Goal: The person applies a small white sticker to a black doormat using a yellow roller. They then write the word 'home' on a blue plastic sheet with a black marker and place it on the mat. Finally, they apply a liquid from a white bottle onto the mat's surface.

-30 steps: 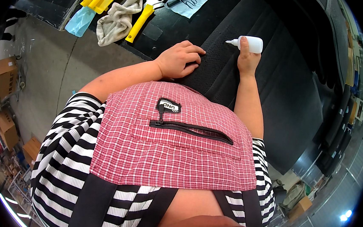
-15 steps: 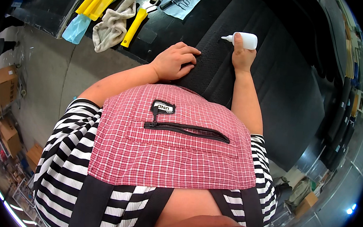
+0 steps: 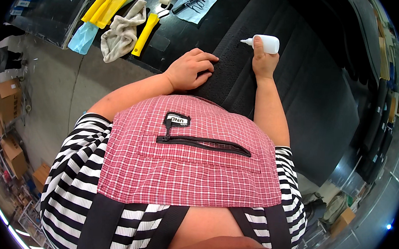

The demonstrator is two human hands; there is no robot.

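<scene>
My right hand (image 3: pixel 264 65) is wrapped round a white squeeze bottle (image 3: pixel 272 44), thumb on its side. The bottle lies tipped over sideways, its narrow nozzle pointing left above the black textured panel (image 3: pixel 238 45). Whether the nozzle tip touches the panel, I cannot tell. At the panel's left edge rests my left hand (image 3: pixel 192 71), its fingers slightly bent and apart, with nothing in them.
Left of the panel, the black table (image 3: pixel 178 36) carries a small yellow-handled roller (image 3: pixel 147 31), a crumpled grey cloth (image 3: pixel 121 34), a yellow tray (image 3: pixel 107 2) and a pen (image 3: pixel 193 1) on a light blue sheet (image 3: pixel 201 12). Cardboard boxes (image 3: pixel 8 95) stand at far left.
The view has shifted slightly, so the table things sit a little lower. My right hand with the bottle appears slightly further left. My left hand stays at the panel's edge.
</scene>
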